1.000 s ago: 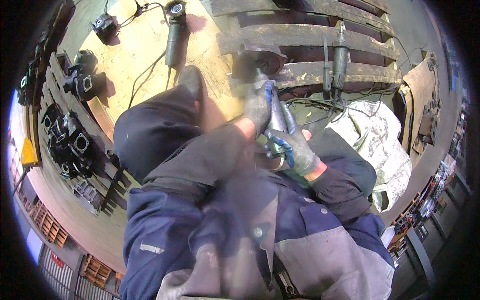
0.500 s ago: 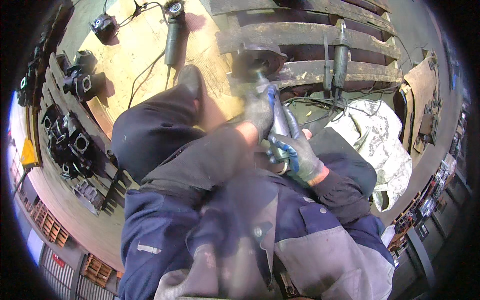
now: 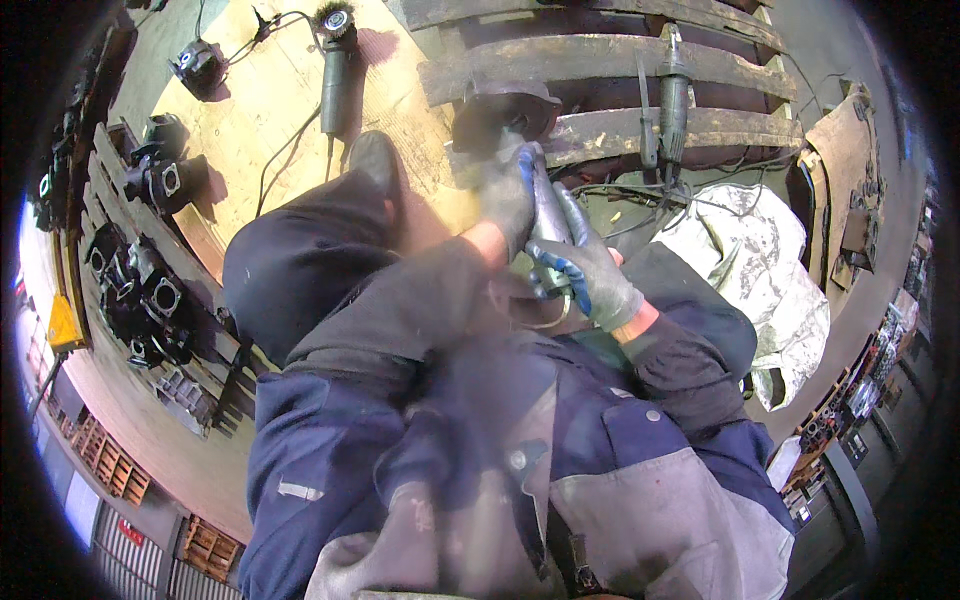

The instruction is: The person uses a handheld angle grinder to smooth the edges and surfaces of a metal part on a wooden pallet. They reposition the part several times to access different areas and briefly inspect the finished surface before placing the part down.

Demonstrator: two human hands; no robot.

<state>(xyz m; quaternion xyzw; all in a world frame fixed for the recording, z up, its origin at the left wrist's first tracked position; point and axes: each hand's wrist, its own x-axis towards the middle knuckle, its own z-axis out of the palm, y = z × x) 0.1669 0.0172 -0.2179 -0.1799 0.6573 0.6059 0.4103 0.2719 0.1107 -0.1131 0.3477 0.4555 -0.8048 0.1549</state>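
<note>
The grey cylindrical tool (image 3: 548,212), directed toward the dark metal part (image 3: 535,103) at the pallet's (image 3: 735,127) near edge, is presumably rigid, fairly heavy and smooth; support the barrel front and rear. Left hand (image 3: 509,200) fingers wrap its forward section; right hand (image 3: 603,284) fingers grip its rear.

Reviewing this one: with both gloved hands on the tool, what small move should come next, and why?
Probably a slight nudge of the grey tool toward the dark part: the left hand wraps the tool's front, the right hand holds its rear, and its front end points at the part, though blur hides whether they touch.
</note>
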